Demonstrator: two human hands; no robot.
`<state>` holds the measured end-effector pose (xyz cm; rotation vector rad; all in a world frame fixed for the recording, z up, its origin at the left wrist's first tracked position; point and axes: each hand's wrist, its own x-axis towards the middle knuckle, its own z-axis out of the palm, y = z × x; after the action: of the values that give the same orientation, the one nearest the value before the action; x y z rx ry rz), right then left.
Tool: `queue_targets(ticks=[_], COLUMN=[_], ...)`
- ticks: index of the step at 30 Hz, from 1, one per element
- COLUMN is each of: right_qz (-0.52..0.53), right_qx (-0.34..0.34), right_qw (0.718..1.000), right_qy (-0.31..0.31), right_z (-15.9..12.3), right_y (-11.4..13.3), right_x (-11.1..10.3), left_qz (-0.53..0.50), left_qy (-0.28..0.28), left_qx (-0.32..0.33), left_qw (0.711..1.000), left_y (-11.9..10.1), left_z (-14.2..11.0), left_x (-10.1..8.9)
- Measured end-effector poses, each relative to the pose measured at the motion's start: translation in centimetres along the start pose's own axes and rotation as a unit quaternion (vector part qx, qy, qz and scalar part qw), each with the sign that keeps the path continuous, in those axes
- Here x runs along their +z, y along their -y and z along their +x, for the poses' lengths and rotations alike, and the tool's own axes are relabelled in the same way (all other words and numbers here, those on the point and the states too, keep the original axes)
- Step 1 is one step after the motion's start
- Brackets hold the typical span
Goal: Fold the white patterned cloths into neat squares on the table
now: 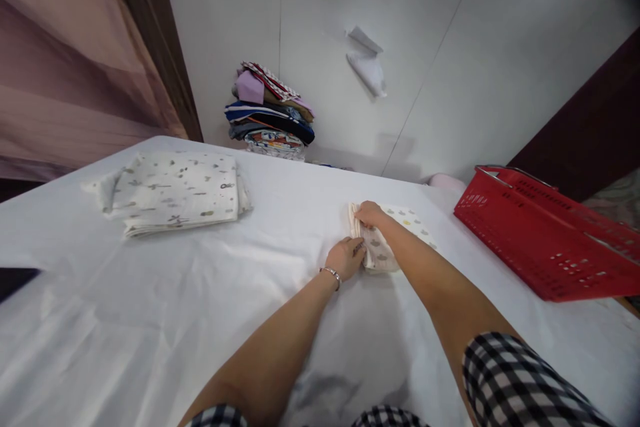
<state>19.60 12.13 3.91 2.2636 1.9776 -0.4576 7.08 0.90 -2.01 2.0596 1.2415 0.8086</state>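
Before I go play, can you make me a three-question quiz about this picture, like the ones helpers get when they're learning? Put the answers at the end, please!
1. True or false: the left hand and the right hand are both on the same patterned cloth.
2. Which hand has the bracelet at its wrist? a) right b) left c) neither
3. Fill in the blank: the red basket is on the ____ side of the picture.

Key:
1. True
2. b) left
3. right
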Motion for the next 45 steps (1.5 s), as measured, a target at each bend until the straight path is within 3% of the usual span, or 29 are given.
queue_targets(ticks=[19,28,39,45], right_qz=[-0.036,-0.077,-0.018,0.076], right_qx=[-0.005,-0.013,-0.036,-0.076], right_qw=[0.998,0.997,0.998,0.993], right_qy=[0.053,-0.006,-0.054,-0.042], right_z=[0.6,-0.1,0.3,-0.8], right_y=[0.2,1.6,1.1,-0.9], right_x=[0.0,0.1,0.9,1.5], left_qz=[0.006,0.008,0.017,0.016], left_qy=[0.005,-0.001,0.005,-0.002], left_qx=[0.004,0.008,0.021,0.009], left_qw=[1.0,1.0,1.0,1.0], left_y=[0.0,-0.1,0.0,-0.1], left_z=[0.0,0.0,0.0,0.0], left_x=[0.1,0.0,0.0,0.0])
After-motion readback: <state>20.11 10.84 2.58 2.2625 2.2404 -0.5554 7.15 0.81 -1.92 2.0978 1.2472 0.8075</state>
